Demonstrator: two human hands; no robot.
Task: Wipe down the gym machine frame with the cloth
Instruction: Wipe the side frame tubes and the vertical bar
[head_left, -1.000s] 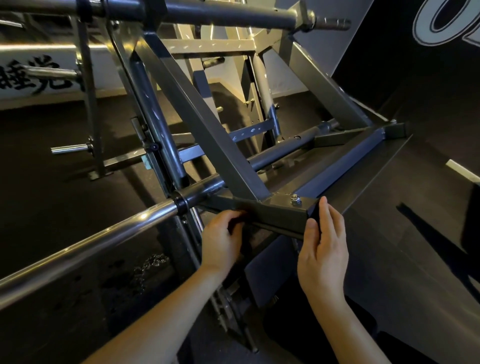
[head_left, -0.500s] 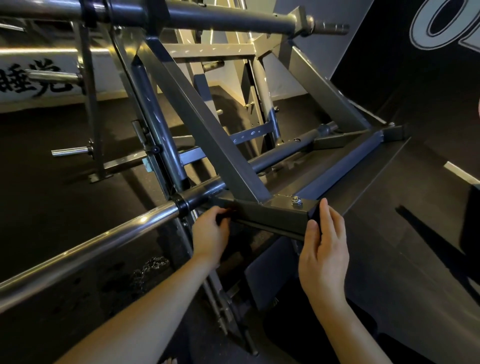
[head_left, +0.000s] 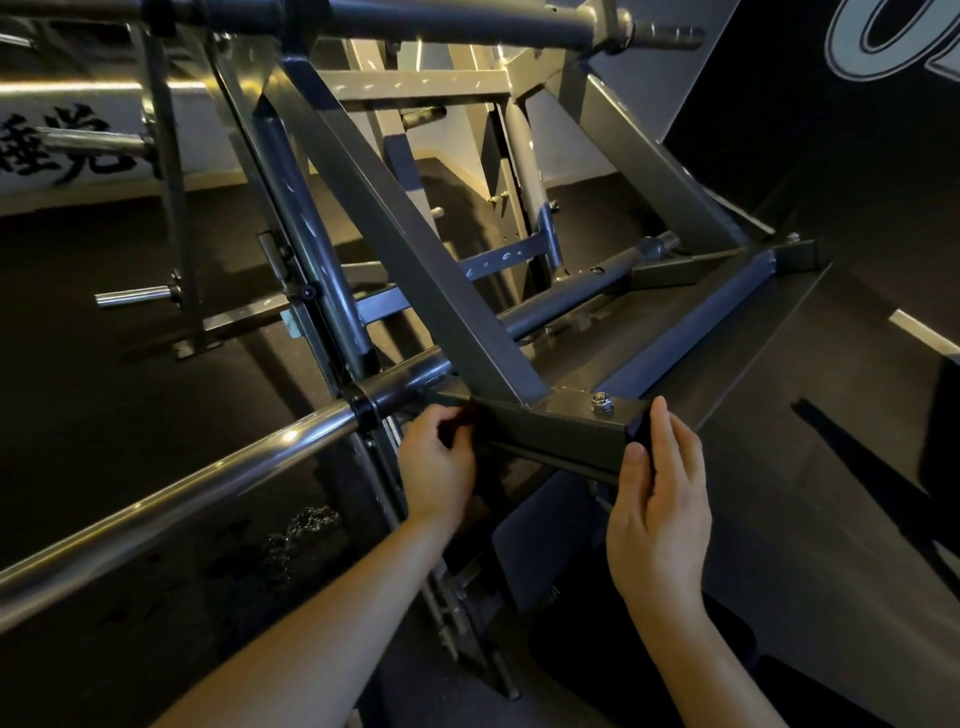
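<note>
Both hands are at the near corner of the grey gym machine frame (head_left: 410, 244), on the short square beam (head_left: 561, 434) where a diagonal strut comes down and is welded on. The left hand (head_left: 439, 465) sits at the beam's left end, thumb and fingers curled round a small dark wad, the cloth (head_left: 460, 428), held against the beam's near face (it is nearly as dark as the shadow round it, so its outline is hard to make out). The right hand (head_left: 660, 499) is at the beam's right end with its fingers straight and close together, laid flat against the black end cap (head_left: 640, 428), gripping nothing. A bolt with a nut (head_left: 602, 403) stands on the beam's top face, just beside the right fingertips. A chrome bar (head_left: 182, 491) runs from the lower left up to a black collar (head_left: 363, 410) just left of the left hand. Below it a small heap of chain (head_left: 306, 525) lies on the dark floor (head_left: 130, 415).
</note>
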